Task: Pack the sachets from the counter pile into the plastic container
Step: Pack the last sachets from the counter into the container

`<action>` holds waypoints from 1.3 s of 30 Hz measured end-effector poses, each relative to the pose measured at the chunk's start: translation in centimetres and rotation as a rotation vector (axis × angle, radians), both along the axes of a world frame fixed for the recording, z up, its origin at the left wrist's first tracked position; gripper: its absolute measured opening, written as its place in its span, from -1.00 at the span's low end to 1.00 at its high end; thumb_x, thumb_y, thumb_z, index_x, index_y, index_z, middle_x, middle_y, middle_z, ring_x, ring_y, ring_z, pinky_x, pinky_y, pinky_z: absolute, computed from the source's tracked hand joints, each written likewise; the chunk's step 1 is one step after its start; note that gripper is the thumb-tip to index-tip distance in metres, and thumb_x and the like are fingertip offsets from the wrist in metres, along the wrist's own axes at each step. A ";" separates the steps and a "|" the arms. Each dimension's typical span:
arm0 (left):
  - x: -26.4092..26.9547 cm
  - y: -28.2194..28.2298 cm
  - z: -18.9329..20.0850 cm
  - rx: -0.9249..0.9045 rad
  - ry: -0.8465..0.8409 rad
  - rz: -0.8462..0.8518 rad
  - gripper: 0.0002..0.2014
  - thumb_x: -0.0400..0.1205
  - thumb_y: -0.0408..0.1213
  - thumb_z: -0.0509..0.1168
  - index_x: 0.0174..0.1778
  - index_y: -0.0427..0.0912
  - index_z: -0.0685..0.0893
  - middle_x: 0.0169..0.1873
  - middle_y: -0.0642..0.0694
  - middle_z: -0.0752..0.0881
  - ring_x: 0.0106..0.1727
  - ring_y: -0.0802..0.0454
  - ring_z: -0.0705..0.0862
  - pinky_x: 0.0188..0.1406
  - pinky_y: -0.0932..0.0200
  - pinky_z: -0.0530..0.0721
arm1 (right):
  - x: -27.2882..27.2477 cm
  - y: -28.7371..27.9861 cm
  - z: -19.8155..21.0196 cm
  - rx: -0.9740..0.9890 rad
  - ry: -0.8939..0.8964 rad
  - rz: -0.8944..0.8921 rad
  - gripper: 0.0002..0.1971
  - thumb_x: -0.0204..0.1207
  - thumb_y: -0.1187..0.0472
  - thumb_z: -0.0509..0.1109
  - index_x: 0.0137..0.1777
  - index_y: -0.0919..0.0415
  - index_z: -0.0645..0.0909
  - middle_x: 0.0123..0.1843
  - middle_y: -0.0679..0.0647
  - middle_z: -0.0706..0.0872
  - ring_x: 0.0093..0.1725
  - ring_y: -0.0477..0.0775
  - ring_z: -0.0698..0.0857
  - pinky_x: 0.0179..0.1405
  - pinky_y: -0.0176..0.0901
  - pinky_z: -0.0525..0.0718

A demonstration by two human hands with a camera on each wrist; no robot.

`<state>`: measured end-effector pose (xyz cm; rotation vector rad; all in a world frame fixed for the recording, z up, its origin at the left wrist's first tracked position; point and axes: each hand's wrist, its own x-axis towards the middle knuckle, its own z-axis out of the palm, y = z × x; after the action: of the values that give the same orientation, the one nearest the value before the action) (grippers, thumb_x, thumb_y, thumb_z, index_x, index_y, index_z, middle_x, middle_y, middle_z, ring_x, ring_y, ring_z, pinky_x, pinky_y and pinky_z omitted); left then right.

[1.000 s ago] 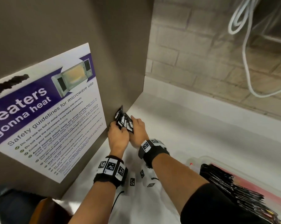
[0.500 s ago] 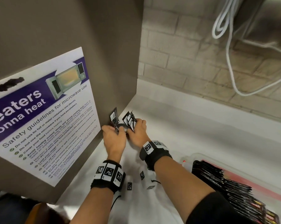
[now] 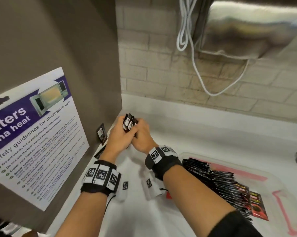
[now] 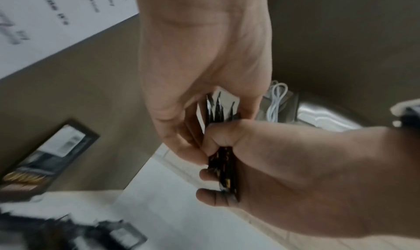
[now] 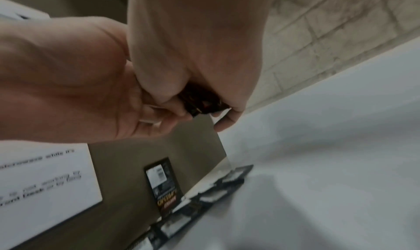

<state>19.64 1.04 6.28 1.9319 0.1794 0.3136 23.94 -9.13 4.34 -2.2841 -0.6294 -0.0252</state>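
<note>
Both hands, left [image 3: 118, 136] and right [image 3: 141, 136], are clamping one bundle of sachets [image 3: 129, 123] together above the table [image 3: 204, 134], beside the left panel [image 3: 86, 65]; one loose sachet [image 3: 101, 134] is leaning there, the container [image 3: 272, 178] sitting near right.

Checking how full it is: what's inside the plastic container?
A long row of dark sachets fills the plastic container. Pink markings show beside them. The near end hides behind the right arm.

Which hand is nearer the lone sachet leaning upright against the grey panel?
Left. The left hand sits just beside the leaning sachet, not touching it. The right hand lies beyond the left, farther off. Both hold the sachet bundle.
</note>
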 end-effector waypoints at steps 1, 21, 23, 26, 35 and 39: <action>0.1 -0.3 0.8 0.003 0.009 -0.054 -0.72 0.65 -0.04 0.42 0.25 0.08 0.56 0.02 0.09 0.75 0.07 0.15 0.71 0.07 0.09 0.65 | -0.1 -0.6 0.5 -0.001 -0.018 -0.018 -0.59 0.59 0.34 0.34 0.42 0.47 0.50 0.28 0.34 0.54 0.31 0.31 0.46 0.35 0.03 0.37; -1.0 -16.5 7.0 -0.291 -0.056 -0.480 -0.76 0.78 -0.43 0.18 0.29 -0.17 0.66 0.11 -0.12 0.82 0.14 -0.10 0.81 -0.04 0.01 0.83 | -8.3 -22.8 10.3 0.694 0.555 -0.202 -0.47 0.68 0.22 0.40 0.53 0.17 0.23 0.32 0.23 0.61 0.11 0.27 0.74 0.11 0.19 0.80; -1.2 -18.4 7.1 -0.271 -0.071 -0.495 -0.76 0.77 -0.41 0.20 0.31 -0.12 0.61 0.15 -0.11 0.80 0.18 -0.12 0.78 0.10 -0.13 0.80 | -9.1 -24.3 10.0 0.818 0.623 -0.165 -0.54 0.72 0.28 0.33 0.50 0.16 0.19 0.26 0.26 0.64 -0.13 0.28 0.76 -0.12 0.05 0.81; -1.4 -20.8 7.0 -0.195 -0.105 -0.491 -0.74 0.74 -0.39 0.26 0.23 0.06 0.55 0.06 0.00 0.77 0.13 -0.01 0.75 0.20 -0.20 0.74 | -9.3 -26.0 10.1 0.941 0.612 -0.220 -0.53 0.69 0.50 0.22 0.47 0.15 0.16 0.19 0.33 0.55 -0.33 0.11 0.60 -0.35 -0.12 0.55; -1.8 -24.9 7.7 0.105 -0.202 -0.626 -0.69 0.70 -0.40 0.28 0.09 0.19 0.48 -0.15 0.24 0.72 -0.22 0.30 0.63 -0.18 0.35 0.56 | -9.3 -30.2 10.3 1.031 0.651 -0.221 -0.38 0.46 -0.48 0.25 0.10 0.09 0.65 -0.25 0.05 0.60 -0.43 -0.01 0.41 -0.38 -0.15 0.29; -2.4 -26.2 8.3 0.247 -0.143 -0.683 -0.65 0.63 -0.46 0.33 0.18 0.00 0.42 -0.16 0.05 0.66 -0.35 0.26 0.57 -0.35 0.33 0.52 | -8.8 -31.1 9.1 0.927 0.490 -0.431 -0.68 0.70 -0.17 0.28 0.07 0.11 0.49 -0.24 0.09 0.57 -0.48 -0.02 0.39 -0.49 -0.17 0.28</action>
<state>17.20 -25.12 14.55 2.0736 -0.6304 0.0115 15.14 -40.24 13.47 -1.3923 0.1446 0.0303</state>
